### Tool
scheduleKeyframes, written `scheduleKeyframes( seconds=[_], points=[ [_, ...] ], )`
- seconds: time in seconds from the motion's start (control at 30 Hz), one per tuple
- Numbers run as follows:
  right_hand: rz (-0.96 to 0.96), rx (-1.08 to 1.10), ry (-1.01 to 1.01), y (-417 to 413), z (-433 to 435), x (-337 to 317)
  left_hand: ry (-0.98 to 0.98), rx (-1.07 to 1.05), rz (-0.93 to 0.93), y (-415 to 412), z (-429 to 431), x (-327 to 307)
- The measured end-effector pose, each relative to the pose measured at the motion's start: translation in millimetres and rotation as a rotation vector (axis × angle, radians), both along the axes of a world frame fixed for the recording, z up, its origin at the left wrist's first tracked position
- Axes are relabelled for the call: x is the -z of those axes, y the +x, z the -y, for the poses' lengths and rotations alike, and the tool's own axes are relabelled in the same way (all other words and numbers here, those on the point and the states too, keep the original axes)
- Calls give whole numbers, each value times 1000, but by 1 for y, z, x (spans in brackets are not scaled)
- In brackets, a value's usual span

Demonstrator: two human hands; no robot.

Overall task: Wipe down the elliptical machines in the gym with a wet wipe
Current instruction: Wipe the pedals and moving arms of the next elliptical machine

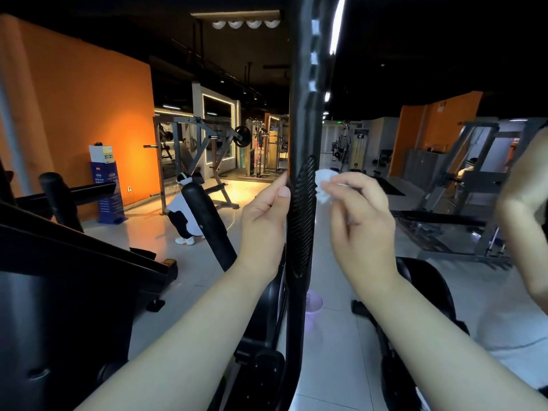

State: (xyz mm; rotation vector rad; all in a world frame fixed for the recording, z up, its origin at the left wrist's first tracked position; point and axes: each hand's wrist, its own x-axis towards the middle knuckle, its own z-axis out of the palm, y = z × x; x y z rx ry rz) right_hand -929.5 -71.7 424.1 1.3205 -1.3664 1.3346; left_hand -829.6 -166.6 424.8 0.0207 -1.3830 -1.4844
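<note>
The left hand [264,221] has its grip closed on the upright black handlebar [302,114] of the elliptical. Its fingers curl behind the bar and its thumb lies along the left edge of the ribbed patch [301,218]. The right hand [358,215] pinches a crumpled white wipe [324,185] between thumb and fingertips, right at the patch's right edge; whether they touch is unclear. A pink basket [313,307] stands on the floor [332,366] below.

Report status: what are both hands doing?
Left hand grips handlebar. Right hand pinches wet wipe beside ribbed grip. Another person's arm at right, clear of handlebar.
</note>
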Motion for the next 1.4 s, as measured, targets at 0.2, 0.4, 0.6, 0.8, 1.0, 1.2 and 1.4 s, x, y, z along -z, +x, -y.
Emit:
scheduleKeyframes(
  seconds=[0.2, 0.4, 0.6, 0.8, 1.0, 1.2, 1.4],
  points=[
    [-172, -61, 248, 18, 13, 37, 79, -45, 50, 2, 3, 0],
    [-169, 20, 150, 12, 6, 18, 36, -81, 62, 1, 8, 3],
    [-162, 99, 104, 13, 5, 18, 43, -36, 43, 2, 1, 2],
    [-151, -19, 217, 14, 4, 27, 61, -48, 60, 3, 3, 1],
    [-202, 15, 215, 13, 7, 26, 49, -68, 75, 0, 6, 5],
    [-230, 33, 188, 7, 3, 16, 48, -67, 71, 0, 7, 6],
    [-143, 46, 56, 6, 0, 10, 11, -38, 51, 1, 2, 6]
  ],
)
